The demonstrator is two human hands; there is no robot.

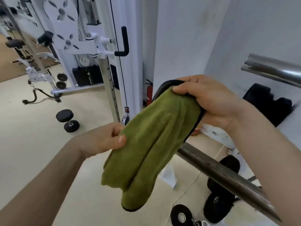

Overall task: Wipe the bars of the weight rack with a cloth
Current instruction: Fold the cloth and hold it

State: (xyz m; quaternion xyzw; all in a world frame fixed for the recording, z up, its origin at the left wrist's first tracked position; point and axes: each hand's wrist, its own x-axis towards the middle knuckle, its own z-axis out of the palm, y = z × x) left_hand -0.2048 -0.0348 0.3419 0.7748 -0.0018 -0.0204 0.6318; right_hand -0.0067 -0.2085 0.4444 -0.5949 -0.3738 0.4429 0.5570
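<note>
Olive-green terry cloth (146,149): draped over the end of the dull grey steel rack bar (224,178), whose long axis runs toward lower right. Right hand (216,101) clenches its top edge, nearer the bar; left hand (104,139) pinches its left side

No text, brand or number can be read anywhere in this view. A small dark tag (126,109) low on the white upright carries red marks (too blurred to make out), and the black weight stack (88,75) bears a pale round emblem with a faint line of lettering beside it, equally illegible.
</note>
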